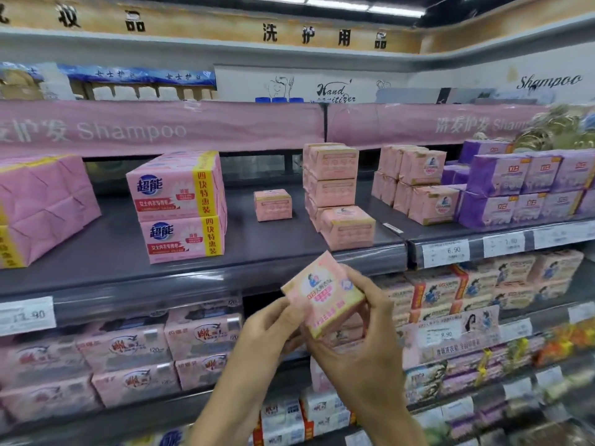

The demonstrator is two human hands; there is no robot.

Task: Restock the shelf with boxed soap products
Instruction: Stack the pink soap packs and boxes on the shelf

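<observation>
While both hands hold it just below and in front of the front edge of the dark grey metal shelf board (112, 243), the small pink cardboard soap box (322, 294) sits tilted. One corner points up toward the shelf and its printed face is turned to the camera.

The left hand (272, 321) pinches the lower left corner between thumb and fingertips. The right hand (363, 346) has its fingers curled round the right side and underneath.

The open floor of the shelf lies up and away from the fingers. It runs between the lone small pink box (273, 205) standing mid-shelf and the tall stack of matching pink boxes (331, 178), with one more matching pink box (348, 227) at the front edge.

That gap is almost straight above the held box, slightly left. The right hand looks the nearer to the stack, the left the nearer to the lone box. The box looks close to square, so I cannot name a long axis with confidence.

Further left stand two large pink four-bar packs with yellow bands (180, 204).

The right fingertips behind the box are hidden, the box's print is blurred, and both forearms are cut off at the bottom edge. How deep the rows run behind the stack cannot be made out.
</observation>
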